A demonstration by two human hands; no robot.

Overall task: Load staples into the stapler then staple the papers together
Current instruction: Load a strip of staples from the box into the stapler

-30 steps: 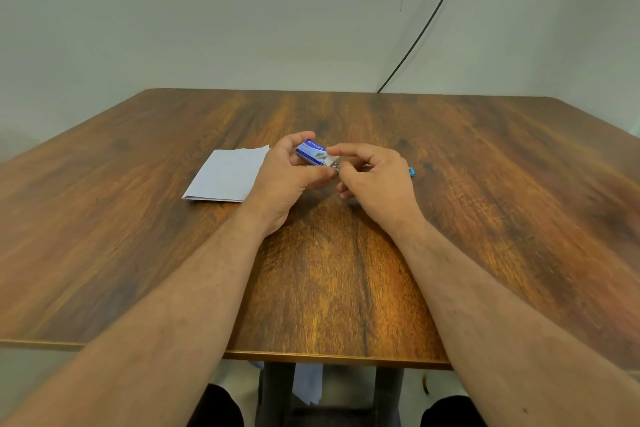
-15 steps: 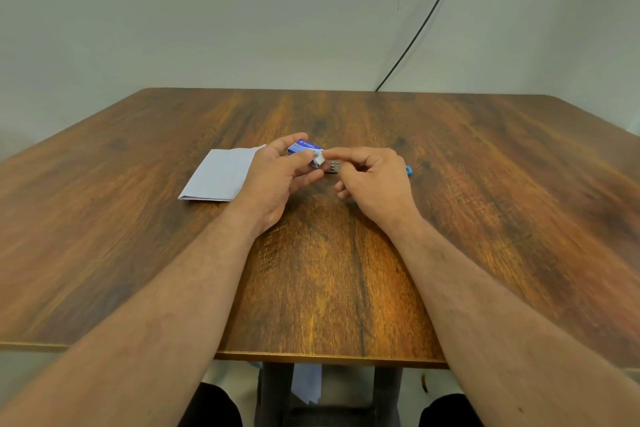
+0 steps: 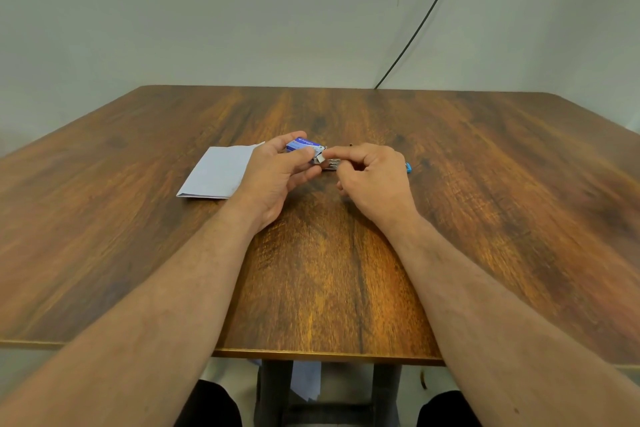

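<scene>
Small blue staple box held in left hand, fingers wrapped narrow around it, end flap now folded open toward the right; a second ago flap lay closer to the box. Right hand closed in a pinch at the box mouth, fingertips on or just above a silvery strip of staples showing between the two hands; whether strip is gripped or merely touched cannot be told. Stapler mostly hidden behind right hand, only a blue tip visible just right of the knuckles, resting on counter. Papers flat just left of left hand, untouched. Judged: staples being drawn out; loading not yet begun, stapling further off.
</scene>
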